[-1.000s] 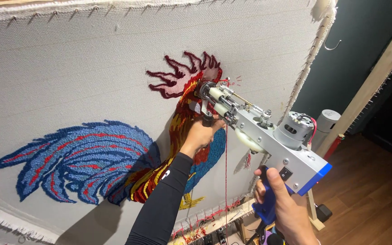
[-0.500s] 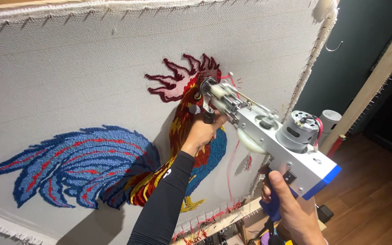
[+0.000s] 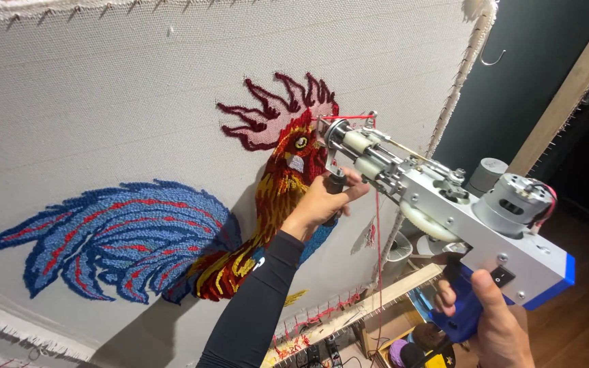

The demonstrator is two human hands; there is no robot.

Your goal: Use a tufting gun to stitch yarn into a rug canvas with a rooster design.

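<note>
Holding an electric tufting gun up against a stretched grey backing cloth, a person works on a tufted rooster seen from their own head-height view. Their left hand, in a black sleeve, is closed around the gun's black front handle, just below the nose. Their right hand is wrapped firmly on the blue rear grip, low at the right edge of view.

Compared with a second ago, the gun's nose has moved. Then it pressed into the cloth at the base of the dark red comb; half a second ago the front parts blurred with motion. Now the needle tip sits just to the right of the rooster's head, at the edge of the comb, and the yellow eye and grey beak patch, earlier covered by the gun, show clearly. The gun body also lies further right and lower in view. That suggests a short pass of red along the head has been laid and the tool has shifted toward the outline's right side.

A thin red yarn runs down from the needle toward the wooden frame rail. The blue tail feathers spread left, well apart from the gun.
</note>
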